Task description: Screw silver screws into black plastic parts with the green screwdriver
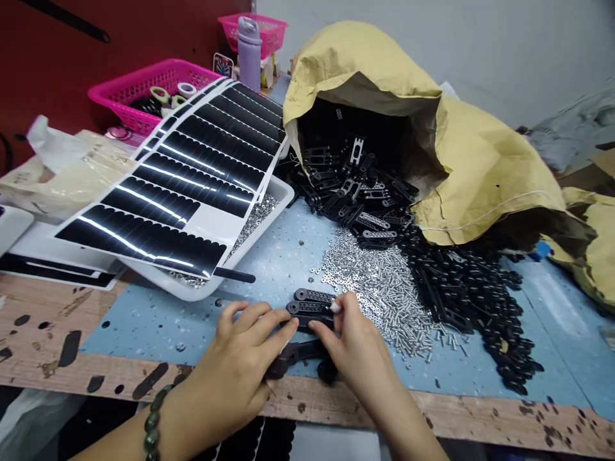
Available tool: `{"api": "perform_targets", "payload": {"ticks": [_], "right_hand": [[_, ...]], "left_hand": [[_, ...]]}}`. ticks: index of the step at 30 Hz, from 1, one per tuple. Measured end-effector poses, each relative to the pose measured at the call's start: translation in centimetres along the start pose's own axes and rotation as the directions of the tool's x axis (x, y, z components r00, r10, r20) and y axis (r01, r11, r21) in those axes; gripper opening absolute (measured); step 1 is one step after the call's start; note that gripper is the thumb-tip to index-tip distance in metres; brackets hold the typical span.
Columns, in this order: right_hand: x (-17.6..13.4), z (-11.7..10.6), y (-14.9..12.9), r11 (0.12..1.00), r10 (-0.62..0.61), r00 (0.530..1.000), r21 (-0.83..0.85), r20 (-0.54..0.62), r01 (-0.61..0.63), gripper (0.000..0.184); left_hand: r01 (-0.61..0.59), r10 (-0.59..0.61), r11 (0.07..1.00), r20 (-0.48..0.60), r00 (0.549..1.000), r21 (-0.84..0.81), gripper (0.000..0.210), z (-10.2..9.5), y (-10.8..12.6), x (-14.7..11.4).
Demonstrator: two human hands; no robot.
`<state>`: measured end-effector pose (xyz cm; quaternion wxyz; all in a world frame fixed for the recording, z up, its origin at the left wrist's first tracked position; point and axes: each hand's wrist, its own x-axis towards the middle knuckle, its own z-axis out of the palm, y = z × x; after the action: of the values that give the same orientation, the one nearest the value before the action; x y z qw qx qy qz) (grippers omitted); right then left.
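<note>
At the front of the blue mat, my left hand [247, 358] is closed around a black plastic part [305, 350], its fingertips reaching over the pieces. Opposite it, my right hand [353, 339] is closed in a pinch at the right ends of the parts. Something small and white shows at its index fingertip; what the fingers hold is hidden. Between the hands lie black perforated plastic arms [312, 307], side by side and flat. Behind my right hand spreads a heap of silver screws [408, 314], with small nuts [343, 256] at its far left side.
A yellow paper sack [369, 57] spills black plastic parts [355, 198] onto the mat. More small black pieces [490, 301] lie right. Sheets of black stickers [206, 160] cover a white tray [192, 291] of nuts. Behind stand a pink basket [144, 80] and purple bottle [249, 54].
</note>
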<state>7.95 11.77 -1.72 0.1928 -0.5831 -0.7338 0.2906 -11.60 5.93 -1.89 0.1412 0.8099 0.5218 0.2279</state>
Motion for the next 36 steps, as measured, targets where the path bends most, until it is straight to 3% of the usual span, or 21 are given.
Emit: {"api": "perform_targets", "payload": {"ticks": [3,5,7,8,10,13,15,17,19,22,27,36], "right_hand": [[-1.0,-0.5,-0.9,0.97,-0.227,0.974,0.098,0.011,0.225,0.029],[-1.8,-0.7,-1.9,0.899,-0.399,0.911,0.238,0.104,0.367,0.029],[-2.3,-0.9,-2.7,0.852,-0.478,0.864,0.322,0.155,0.413,0.021],[-2.4,-1.0,-2.8,0.844,-0.48,0.865,0.346,0.148,0.409,0.018],[-2.3,-1.2,-2.5,0.845,-0.396,0.915,0.42,0.074,0.332,0.012],[-1.2,-1.3,-1.2,0.788,-0.057,0.998,0.612,-0.037,0.068,0.006],[-0.1,-0.9,-0.5,0.676,0.154,0.988,0.73,-0.007,-0.1,0.012],[1.0,-0.1,-0.2,0.586,0.244,0.967,0.785,0.066,-0.201,0.02],[1.8,0.7,-0.3,0.546,0.271,0.956,0.799,0.115,-0.251,0.024],[2.4,1.3,-0.5,0.569,0.274,0.952,0.775,0.135,-0.274,0.022],[2.5,1.1,-0.1,0.622,0.257,0.953,0.726,0.163,-0.292,0.018],[2.8,0.9,0.1,0.6,0.256,0.943,0.73,0.214,-0.329,0.021]], "left_hand": [[-0.008,0.01,0.998,0.043,0.999,-0.055,0.055,-0.8,0.4,0.2],[0.006,0.003,0.992,0.074,0.997,-0.126,0.052,-1.0,0.8,0.2],[0.049,-0.034,0.979,0.077,0.996,-0.198,0.049,-0.9,1.1,0.0],[0.085,-0.073,0.969,0.059,0.996,-0.233,0.048,-0.8,1.1,-0.2],[0.169,-0.179,0.945,-0.009,0.984,-0.279,0.047,-0.5,1.0,-0.7],[0.182,-0.201,0.963,-0.08,0.976,-0.201,0.049,0.0,0.2,-1.0],[0.088,-0.09,0.995,-0.053,0.995,-0.044,0.052,0.5,-0.4,-0.9],[-0.005,0.005,0.996,0.002,1.0,0.085,0.057,1.0,-0.9,-0.6],[-0.05,0.046,0.987,0.029,0.999,0.153,0.063,1.4,-1.1,-0.4],[-0.076,0.069,0.979,0.041,0.997,0.187,0.068,1.6,-1.2,-0.4],[-0.098,0.087,0.974,0.064,0.994,0.202,0.071,1.1,-1.3,-0.4],[-0.12,0.109,0.978,0.074,0.991,0.17,0.074,0.6,-1.5,0.0]]}}
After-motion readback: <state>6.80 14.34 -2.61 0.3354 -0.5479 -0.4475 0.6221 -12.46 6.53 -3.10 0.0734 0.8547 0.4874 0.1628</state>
